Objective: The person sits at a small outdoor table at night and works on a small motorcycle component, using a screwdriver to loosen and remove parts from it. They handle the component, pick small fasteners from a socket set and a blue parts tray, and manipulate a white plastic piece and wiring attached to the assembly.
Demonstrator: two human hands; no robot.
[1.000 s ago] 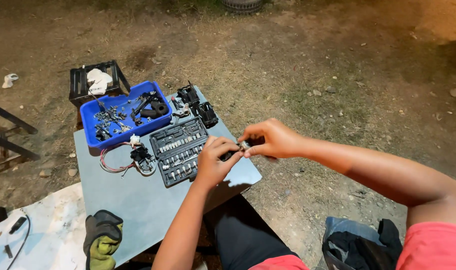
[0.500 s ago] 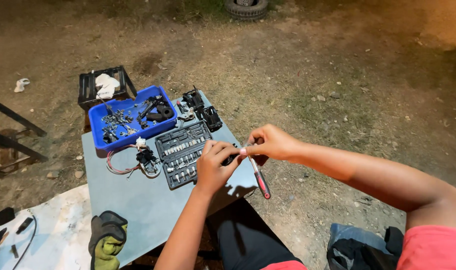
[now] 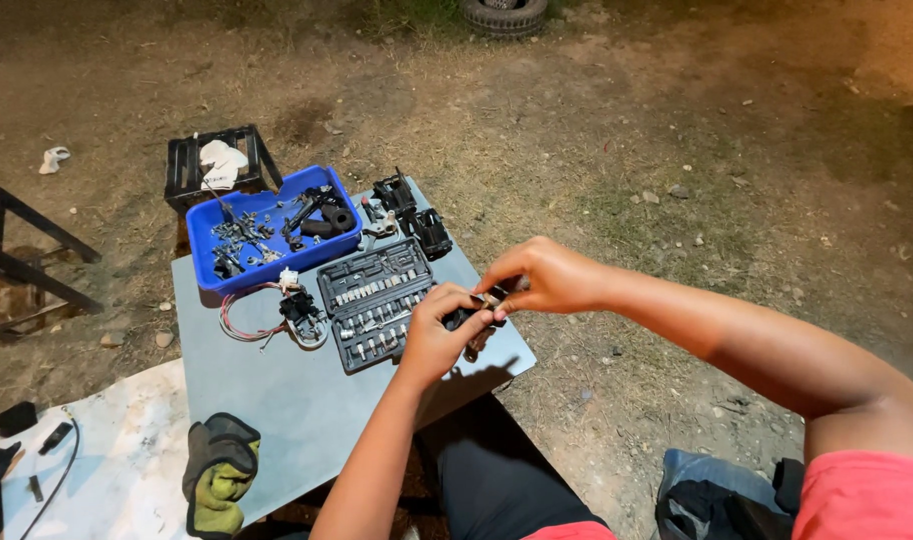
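We hold our left hand (image 3: 432,335) and right hand (image 3: 545,277) together, both pinched on a small dark tool (image 3: 474,318) between them. Just left of our hands the socket set (image 3: 377,303) lies open; the fitting looks unfinished, its progress unclear.

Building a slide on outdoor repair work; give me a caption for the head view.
Both hands, left and right, grip a small dark tool above a grey table beside an open socket set.
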